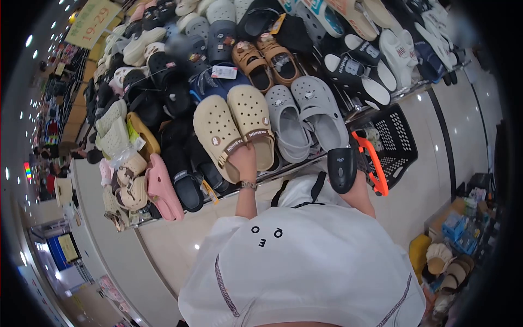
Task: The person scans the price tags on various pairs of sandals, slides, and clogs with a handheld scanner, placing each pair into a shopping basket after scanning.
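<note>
My left hand (243,162) grips a pair of beige clogs (220,122) at their heel openings, with its fingers partly hidden under the brown straps lettered "FASHION". The clogs sit side by side, toes pointing away from me. To their right is a pair of grey clogs (318,106). A smooth black object (341,170) with small pale lettering covers my right hand, just below the right grey clog. Only the right forearm (357,199) shows, so the fingers cannot be seen. What the black object is, I cannot make out.
Clogs and slippers crowd the sloping rack. Brown clogs (266,62) lie beyond the beige pair, pink slippers (164,188) at the left front. A black basket (396,139) with an orange handle (376,163) is near my right forearm. Hats (455,272) are piled at lower right.
</note>
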`<action>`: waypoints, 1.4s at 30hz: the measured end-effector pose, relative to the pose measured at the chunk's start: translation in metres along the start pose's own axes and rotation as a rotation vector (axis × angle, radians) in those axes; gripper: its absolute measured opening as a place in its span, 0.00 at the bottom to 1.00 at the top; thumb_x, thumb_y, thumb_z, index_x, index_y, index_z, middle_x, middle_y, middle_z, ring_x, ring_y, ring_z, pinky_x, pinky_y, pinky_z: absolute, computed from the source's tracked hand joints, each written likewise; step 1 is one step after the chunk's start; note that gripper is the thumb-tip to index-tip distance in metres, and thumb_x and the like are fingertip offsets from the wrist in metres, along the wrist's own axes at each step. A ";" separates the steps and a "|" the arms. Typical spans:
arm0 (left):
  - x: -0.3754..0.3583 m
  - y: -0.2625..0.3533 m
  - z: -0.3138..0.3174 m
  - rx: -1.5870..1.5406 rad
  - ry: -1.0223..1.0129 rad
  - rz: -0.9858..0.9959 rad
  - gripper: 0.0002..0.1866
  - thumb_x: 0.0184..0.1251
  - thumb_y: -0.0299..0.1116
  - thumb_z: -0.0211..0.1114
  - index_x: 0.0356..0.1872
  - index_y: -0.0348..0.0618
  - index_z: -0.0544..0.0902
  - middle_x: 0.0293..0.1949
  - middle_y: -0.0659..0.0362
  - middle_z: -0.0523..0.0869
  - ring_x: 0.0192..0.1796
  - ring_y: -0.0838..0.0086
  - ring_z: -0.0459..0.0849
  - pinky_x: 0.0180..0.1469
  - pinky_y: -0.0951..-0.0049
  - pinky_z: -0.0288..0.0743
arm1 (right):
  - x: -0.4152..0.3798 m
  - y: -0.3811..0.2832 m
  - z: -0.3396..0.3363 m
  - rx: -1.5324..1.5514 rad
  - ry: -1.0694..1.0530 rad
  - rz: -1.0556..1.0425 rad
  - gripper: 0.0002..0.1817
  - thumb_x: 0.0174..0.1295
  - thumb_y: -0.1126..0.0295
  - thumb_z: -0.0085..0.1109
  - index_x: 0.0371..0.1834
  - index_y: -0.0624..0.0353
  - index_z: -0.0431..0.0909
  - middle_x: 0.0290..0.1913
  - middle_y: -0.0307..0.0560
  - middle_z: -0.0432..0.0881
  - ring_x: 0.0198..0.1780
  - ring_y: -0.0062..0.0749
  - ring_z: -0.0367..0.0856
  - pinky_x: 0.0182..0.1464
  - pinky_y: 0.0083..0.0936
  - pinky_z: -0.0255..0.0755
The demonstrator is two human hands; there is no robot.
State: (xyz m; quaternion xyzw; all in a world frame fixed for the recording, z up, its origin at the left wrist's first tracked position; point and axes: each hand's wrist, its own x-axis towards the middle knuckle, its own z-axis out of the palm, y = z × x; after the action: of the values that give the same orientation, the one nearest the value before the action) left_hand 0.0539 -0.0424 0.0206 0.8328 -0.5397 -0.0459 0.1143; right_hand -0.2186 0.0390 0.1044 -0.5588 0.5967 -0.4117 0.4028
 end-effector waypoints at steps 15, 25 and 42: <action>-0.021 -0.067 0.081 -0.077 0.168 0.063 0.21 0.55 0.42 0.57 0.23 0.26 0.79 0.23 0.40 0.80 0.25 0.49 0.79 0.27 0.57 0.71 | -0.097 0.029 -0.020 -0.006 0.341 0.489 0.11 0.44 0.72 0.59 0.30 0.67 0.74 0.24 0.58 0.78 0.30 0.45 0.79 0.33 0.28 0.70; -0.060 -0.044 0.074 -0.186 0.292 -0.119 0.23 0.59 0.37 0.54 0.43 0.22 0.65 0.44 0.36 0.64 0.46 0.47 0.66 0.50 0.55 0.61 | -0.106 0.123 -0.122 -0.231 0.679 0.531 0.16 0.49 0.65 0.59 0.40 0.61 0.72 0.35 0.57 0.78 0.39 0.51 0.77 0.40 0.35 0.70; -0.202 0.254 0.079 -0.492 -0.331 0.619 0.14 0.53 0.23 0.55 0.42 0.35 0.70 0.40 0.51 0.70 0.46 0.61 0.68 0.49 0.66 0.61 | -0.129 0.224 -0.202 -0.254 0.303 0.344 0.16 0.42 0.63 0.63 0.31 0.59 0.72 0.28 0.51 0.77 0.32 0.46 0.77 0.35 0.37 0.70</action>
State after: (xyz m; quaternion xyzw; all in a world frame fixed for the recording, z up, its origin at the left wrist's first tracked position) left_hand -0.2707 0.0310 -0.0049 0.5607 -0.7483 -0.2700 0.2296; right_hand -0.4774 0.1840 -0.0362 -0.4270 0.7834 -0.3380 0.2996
